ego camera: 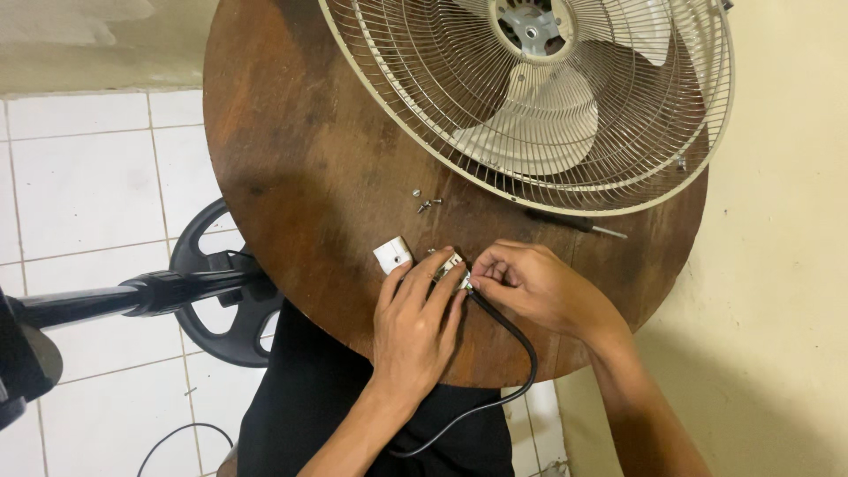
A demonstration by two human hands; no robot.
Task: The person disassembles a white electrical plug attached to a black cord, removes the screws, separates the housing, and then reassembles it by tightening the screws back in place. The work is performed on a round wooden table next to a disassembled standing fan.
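On a round dark wooden table, my left hand presses down on a small white plug part with its fingertips. My right hand pinches the end of a black cable right where it enters that part. The two hands touch each other over it. A second white plug piece lies just left of my left hand. A few small screws lie loose a little farther up the table. The cable curves down off the table's near edge.
A cream fan head with a wire grille lies over the far right of the table. A screwdriver sits below its rim. A black fan stand and round base lean at the left over white floor tiles. A yellowish wall runs along the right.
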